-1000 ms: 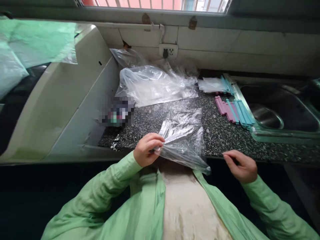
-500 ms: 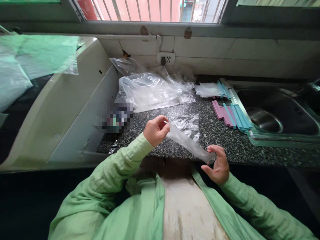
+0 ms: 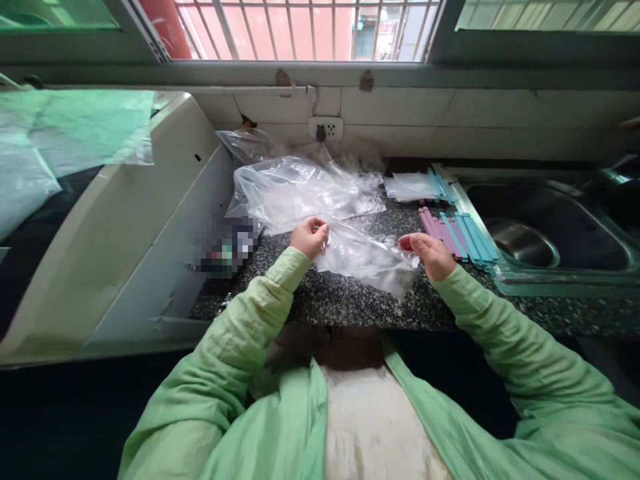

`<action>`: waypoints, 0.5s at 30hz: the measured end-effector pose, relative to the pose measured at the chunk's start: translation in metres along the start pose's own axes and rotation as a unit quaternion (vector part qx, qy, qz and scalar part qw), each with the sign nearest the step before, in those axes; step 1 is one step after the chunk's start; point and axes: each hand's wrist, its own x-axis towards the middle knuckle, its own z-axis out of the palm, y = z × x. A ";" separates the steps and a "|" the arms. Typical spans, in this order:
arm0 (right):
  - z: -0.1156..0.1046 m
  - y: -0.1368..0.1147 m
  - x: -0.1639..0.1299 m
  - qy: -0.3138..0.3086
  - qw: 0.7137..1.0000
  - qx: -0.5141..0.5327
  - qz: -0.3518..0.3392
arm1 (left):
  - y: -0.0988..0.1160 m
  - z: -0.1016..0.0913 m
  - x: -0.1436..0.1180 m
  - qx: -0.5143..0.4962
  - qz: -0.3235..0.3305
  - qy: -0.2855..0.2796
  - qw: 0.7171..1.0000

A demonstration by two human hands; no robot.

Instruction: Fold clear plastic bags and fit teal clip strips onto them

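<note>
Stretching across the speckled black granite surface (image 3: 350, 303) is a small clear plastic bag (image 3: 367, 259), lying just above it; the left hand (image 3: 310, 237) is pinching one end and the right hand (image 3: 431, 255) is gripping the other. Behind, a heap of crumpled clear plastic sheets (image 3: 295, 190) is lying under a barred window (image 3: 300, 30). Pink and blue plastic strips (image 3: 457, 232) are sitting beside the steel sink (image 3: 550, 230).

A pile of clear plastic bags (image 3: 300, 190) lies at the back of the speckled counter (image 3: 350, 303). Pink and blue sealing sticks (image 3: 457, 233) lie beside the steel sink (image 3: 545, 227). A wall socket (image 3: 325, 128) sits under the barred window (image 3: 300, 30).
</note>
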 end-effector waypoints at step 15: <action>0.006 0.012 0.034 0.044 0.975 -0.217 -0.033 | -0.042 -0.016 -0.009 -0.074 -0.072 -0.041 0.994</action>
